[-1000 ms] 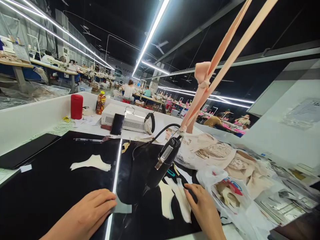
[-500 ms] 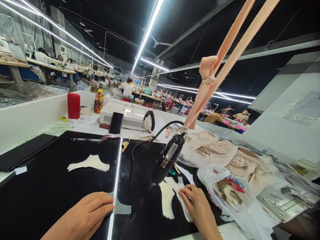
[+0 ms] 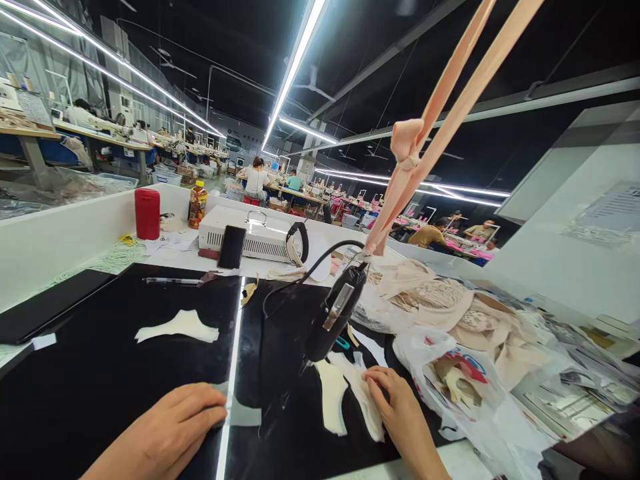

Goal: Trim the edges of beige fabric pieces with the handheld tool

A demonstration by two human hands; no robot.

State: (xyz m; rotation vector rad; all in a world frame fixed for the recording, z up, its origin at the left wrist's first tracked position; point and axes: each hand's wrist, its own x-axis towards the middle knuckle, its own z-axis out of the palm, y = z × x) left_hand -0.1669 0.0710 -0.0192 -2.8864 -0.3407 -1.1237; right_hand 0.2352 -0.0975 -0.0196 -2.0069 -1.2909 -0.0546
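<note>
Lower-centre work — loose, seemingly unfinished.
Left hand (image 3: 173, 423) over grey piece (image 3: 247, 417), right hand (image 3: 400, 403) at white strips (image 3: 365, 407) — grips we can't tell.

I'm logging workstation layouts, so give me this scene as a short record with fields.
Left hand: over a thin, grey, translucent piece
Right hand: at a long white curved fabric piece
Surface: glossy black tabletop
Hanging: black cylindrical handheld tool on knotted pink fabric strap
Left of tool: cream, curved fabric piece
Behind tabletop: red plastic container
</note>
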